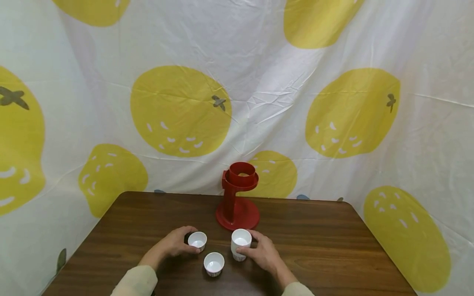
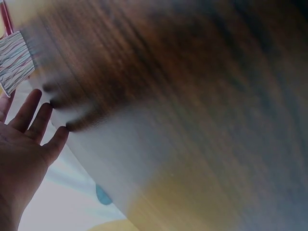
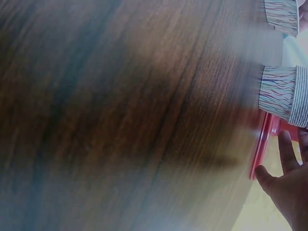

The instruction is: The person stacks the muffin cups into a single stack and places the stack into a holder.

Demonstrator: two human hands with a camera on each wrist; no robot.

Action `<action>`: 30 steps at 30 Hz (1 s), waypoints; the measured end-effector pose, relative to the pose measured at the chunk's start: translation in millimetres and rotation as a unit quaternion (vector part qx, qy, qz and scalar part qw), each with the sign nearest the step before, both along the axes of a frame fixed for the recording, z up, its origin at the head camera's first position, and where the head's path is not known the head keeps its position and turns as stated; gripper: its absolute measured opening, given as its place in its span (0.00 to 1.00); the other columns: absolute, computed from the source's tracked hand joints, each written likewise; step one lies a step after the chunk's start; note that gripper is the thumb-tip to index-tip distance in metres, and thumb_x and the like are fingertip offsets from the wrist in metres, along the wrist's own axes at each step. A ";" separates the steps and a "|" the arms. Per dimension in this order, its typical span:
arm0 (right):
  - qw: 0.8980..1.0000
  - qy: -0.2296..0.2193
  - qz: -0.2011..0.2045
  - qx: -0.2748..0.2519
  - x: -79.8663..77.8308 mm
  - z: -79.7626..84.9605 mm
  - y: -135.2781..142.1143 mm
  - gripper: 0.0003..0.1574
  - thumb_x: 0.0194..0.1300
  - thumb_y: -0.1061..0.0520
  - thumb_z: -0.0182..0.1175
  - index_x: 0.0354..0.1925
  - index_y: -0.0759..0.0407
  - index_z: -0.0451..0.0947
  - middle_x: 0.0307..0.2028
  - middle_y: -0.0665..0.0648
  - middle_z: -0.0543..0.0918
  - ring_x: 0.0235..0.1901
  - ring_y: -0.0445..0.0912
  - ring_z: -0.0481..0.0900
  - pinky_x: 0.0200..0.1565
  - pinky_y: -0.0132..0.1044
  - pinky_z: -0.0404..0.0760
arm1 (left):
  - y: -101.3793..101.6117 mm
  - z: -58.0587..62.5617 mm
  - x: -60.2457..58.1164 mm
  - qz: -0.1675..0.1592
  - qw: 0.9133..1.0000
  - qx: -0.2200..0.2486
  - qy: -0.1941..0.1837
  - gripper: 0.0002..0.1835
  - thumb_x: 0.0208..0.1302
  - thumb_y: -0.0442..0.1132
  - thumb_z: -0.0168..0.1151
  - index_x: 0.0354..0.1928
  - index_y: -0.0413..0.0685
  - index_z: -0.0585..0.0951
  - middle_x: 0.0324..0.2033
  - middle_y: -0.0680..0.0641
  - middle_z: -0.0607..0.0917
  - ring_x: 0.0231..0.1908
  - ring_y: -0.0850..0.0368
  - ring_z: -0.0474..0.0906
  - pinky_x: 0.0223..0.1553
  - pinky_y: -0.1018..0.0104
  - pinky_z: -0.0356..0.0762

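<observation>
My left hand [image 1: 177, 243] holds a small white paper cup [image 1: 198, 239] between thumb and forefinger, the other fingers spread loosely in the left wrist view. The cup's side has thin wavy lines. On the right, my right hand [image 1: 263, 252] grips a stack of the same cups [image 1: 240, 243] with thumb and fingers. Several close-set rims show along the stack in the right wrist view. Between the hands and nearer to me, a third white cup [image 1: 214, 263] stands upright on the table, untouched.
A red stand [image 1: 240, 211] with a round base and a ring-shaped holder on top is just behind the stack. Everything rests on a dark wood table [image 1: 314, 238]. A white cloth with yellow lemons [image 1: 181, 111] hangs behind it.
</observation>
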State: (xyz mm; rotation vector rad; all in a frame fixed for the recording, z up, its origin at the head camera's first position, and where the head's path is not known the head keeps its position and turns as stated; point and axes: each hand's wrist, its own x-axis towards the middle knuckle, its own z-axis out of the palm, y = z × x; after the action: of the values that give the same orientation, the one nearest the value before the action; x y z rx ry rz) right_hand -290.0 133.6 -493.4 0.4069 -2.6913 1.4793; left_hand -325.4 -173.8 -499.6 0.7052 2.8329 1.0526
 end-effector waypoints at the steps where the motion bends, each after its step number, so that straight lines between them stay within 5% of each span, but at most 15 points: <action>1: 1.000 -0.001 0.000 0.000 0.1 0.0 0.0 0.40 0.43 0.41 0.70 0.54 0.54 0.73 0.44 0.50 0.78 0.47 0.48 0.72 0.48 0.48 0.67 | 0.0 0.0 -0.1 0.000 1.000 -0.002 0.000 0.35 0.41 0.52 0.73 0.49 0.40 0.74 0.43 0.45 0.77 0.45 0.47 0.72 0.48 0.49 0.66; 30: 1.000 -0.002 -0.005 0.009 0.2 -0.1 0.4 0.43 0.43 0.39 0.70 0.55 0.56 0.71 0.46 0.52 0.78 0.48 0.49 0.72 0.49 0.49 0.67 | -4.0 17.3 -1.1 0.032 0.999 -0.015 0.010 0.34 0.42 0.55 0.71 0.49 0.42 0.75 0.42 0.47 0.78 0.43 0.51 0.72 0.46 0.52 0.67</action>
State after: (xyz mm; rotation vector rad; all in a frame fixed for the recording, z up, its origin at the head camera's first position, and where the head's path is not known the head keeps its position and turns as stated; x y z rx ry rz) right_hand -289.8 134.0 -493.5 0.3911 -2.7066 1.4553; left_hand -326.5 -177.8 -482.2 0.6304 2.9003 1.0154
